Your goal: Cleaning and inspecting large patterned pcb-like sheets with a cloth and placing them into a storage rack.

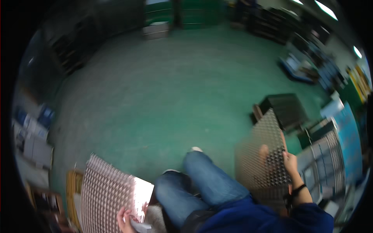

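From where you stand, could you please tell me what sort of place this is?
It looks like a factory workshop or storeroom, judging by the wide green floor, the strip light overhead and the large dimpled panel in the right hand.

- I see a green floor (163,97) across the room.
- Far off, I catch a pale box (156,30) in front of green units (160,12).
- On the right, a dark box (285,110); beyond it, a blurred blue cart (292,73).
- On the left I make out pale cartons (37,149) near a blue object (46,115).
- A ceiling light (326,9) glows upper right.
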Tool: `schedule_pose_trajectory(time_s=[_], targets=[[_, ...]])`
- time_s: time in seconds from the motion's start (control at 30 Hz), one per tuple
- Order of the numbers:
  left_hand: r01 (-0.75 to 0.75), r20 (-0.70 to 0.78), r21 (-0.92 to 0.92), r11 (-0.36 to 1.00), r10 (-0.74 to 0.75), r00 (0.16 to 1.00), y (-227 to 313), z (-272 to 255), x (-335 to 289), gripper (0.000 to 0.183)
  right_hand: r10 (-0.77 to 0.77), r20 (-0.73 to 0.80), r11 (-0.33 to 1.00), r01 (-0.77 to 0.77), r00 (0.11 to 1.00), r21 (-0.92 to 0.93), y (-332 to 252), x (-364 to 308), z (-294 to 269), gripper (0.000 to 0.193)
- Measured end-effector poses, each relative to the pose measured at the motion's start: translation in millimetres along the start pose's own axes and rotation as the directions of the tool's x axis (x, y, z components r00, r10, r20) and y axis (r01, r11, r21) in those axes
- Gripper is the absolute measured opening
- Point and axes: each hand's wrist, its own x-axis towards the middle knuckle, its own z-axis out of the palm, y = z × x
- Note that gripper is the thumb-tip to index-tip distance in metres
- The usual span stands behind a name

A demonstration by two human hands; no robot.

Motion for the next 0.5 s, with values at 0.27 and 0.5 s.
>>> schedule_pose_trajectory(time_s=[0.27, 0.5], targets=[[-0.154, 0.050, 0.115, 0.981, 0.149, 0.988, 29.7, 82.9, -13.4, 0.029, 0.214, 0.086, 0.958, -0.192, 0.973, -0.213, 46.2, -18.0, 11.5, 0.036], [-0.089, -0.071, 0.232, 0.969, 0.108, 0.992, 17.5, 39.9, -9.0, 0.034, 0.363, 0.326, 0.788, -0.100, 0.873, -0.608, 40.0, 31.9, 12.3, 0.026]])
